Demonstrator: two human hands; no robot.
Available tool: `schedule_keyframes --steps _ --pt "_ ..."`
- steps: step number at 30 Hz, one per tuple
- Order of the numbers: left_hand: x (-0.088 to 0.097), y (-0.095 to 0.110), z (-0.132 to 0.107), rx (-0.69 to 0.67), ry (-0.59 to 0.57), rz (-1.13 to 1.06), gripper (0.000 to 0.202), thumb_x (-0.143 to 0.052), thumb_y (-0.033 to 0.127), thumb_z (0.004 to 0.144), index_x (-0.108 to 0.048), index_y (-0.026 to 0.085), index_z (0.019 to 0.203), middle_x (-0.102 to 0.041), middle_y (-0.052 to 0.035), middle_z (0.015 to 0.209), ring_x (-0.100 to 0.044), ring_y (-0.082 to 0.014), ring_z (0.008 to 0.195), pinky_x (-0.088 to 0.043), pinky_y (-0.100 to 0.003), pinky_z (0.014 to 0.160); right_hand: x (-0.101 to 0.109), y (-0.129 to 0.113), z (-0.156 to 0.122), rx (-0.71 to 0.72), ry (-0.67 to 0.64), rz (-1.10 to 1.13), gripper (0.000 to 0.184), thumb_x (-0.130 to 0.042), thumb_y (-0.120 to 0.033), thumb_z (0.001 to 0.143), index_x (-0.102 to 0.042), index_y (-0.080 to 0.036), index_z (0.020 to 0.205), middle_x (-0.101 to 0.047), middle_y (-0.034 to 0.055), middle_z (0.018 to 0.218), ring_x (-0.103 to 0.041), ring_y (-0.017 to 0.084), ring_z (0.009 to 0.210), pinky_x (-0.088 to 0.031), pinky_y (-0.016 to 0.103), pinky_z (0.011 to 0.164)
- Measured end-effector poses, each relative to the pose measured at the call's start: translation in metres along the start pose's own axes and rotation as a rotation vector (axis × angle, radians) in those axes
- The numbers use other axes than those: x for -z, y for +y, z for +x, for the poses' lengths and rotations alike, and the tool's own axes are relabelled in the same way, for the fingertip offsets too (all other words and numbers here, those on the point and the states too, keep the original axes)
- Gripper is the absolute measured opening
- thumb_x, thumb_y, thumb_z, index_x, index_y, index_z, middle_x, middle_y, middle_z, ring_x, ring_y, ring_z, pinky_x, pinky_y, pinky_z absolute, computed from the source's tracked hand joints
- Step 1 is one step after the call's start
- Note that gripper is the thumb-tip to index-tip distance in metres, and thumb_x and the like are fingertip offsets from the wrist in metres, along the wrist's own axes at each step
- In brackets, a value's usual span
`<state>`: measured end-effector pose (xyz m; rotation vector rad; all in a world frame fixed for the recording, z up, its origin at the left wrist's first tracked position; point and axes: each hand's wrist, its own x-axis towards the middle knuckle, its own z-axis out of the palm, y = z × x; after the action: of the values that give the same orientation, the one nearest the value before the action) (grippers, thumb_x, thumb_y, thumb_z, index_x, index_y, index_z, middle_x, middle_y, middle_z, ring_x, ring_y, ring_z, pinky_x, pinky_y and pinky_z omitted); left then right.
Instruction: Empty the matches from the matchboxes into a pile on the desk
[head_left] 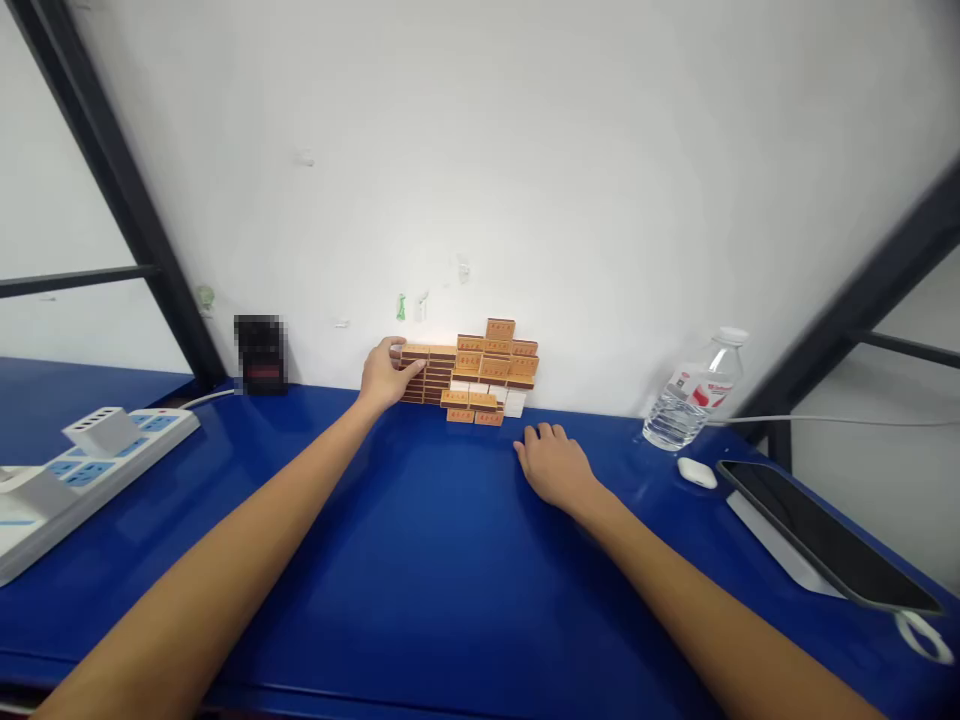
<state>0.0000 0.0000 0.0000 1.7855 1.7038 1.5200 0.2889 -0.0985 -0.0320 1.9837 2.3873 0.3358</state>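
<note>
Several orange matchboxes with red lettering and dark brown sides are piled against the white wall. On the left of the pile, two neat columns of matchboxes (440, 375) show their brown sides. To the right is a looser, stepped stack of matchboxes (495, 365), with a few white pieces (514, 403) low down in it. My left hand (386, 376) is closed around the upper left end of the left column, thumb in front and fingers behind; the box in its grip is partly covered. My right hand (553, 462) rests palm down on the blue tabletop (435, 560), fingers stretched out, right of the pile, holding nothing.
At left lie a white power strip (161, 440) with plugged-in adapters and a blurred dark box (261, 355). On the right stand a water bottle (694, 395), a white earphone case (697, 473), a phone (817, 535) and a white cable (847, 420). Dark metal bars (127, 180) slant at both sides.
</note>
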Motion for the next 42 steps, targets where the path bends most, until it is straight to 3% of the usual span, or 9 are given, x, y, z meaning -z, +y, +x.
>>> schedule_keyframes --steps 13,17,24,34,42 --pt "0.005 -0.015 0.009 -0.147 -0.057 -0.036 0.048 -0.088 0.030 0.074 -0.062 0.021 0.114 -0.070 -0.0067 0.108 -0.067 -0.0224 0.094 -0.054 -0.038 0.085 0.000 0.000 -0.002 0.004 -0.002 -0.020 0.045 -0.032 -0.033 0.111 -0.062 -0.006 0.131 -0.064 0.0243 0.128 -0.059 0.034 0.121 -0.052 0.041 0.090" --pt "0.012 -0.018 0.015 -0.183 -0.121 -0.049 0.048 -0.089 0.033 0.072 -0.064 0.022 0.112 -0.070 -0.0036 0.100 -0.067 -0.0206 0.089 -0.055 -0.036 0.083 0.000 0.000 -0.002 0.000 -0.014 -0.022 0.046 -0.031 -0.034 0.111 -0.061 -0.006 0.133 -0.063 0.0253 0.130 -0.058 0.034 0.122 -0.051 0.041 0.090" --pt "0.019 -0.022 0.021 -0.199 -0.184 -0.090 0.051 -0.089 0.043 0.072 -0.064 0.021 0.111 -0.072 -0.0056 0.101 -0.068 -0.0207 0.090 -0.056 -0.036 0.085 0.002 0.000 -0.001 -0.005 -0.031 -0.009 0.047 -0.031 -0.033 0.111 -0.061 -0.006 0.134 -0.062 0.0255 0.132 -0.057 0.033 0.123 -0.049 0.040 0.092" --pt "0.023 -0.016 0.022 -0.209 -0.188 -0.092 0.040 -0.090 0.040 0.071 -0.069 0.019 0.099 -0.071 -0.0043 0.089 -0.066 -0.0191 0.083 -0.055 -0.036 0.085 0.003 0.001 -0.001 -0.003 -0.042 0.015 0.048 -0.030 -0.034 0.111 -0.061 -0.006 0.135 -0.061 0.0255 0.134 -0.056 0.034 0.125 -0.049 0.041 0.093" --pt "0.024 -0.013 0.023 -0.213 -0.156 -0.089 0.041 -0.088 0.042 0.072 -0.071 0.019 0.101 -0.071 -0.0049 0.089 -0.066 -0.0202 0.084 -0.056 -0.037 0.085 0.000 0.003 0.000 0.008 -0.023 0.010 0.047 -0.032 -0.035 0.111 -0.062 -0.006 0.132 -0.063 0.0247 0.132 -0.056 0.034 0.123 -0.050 0.041 0.093"
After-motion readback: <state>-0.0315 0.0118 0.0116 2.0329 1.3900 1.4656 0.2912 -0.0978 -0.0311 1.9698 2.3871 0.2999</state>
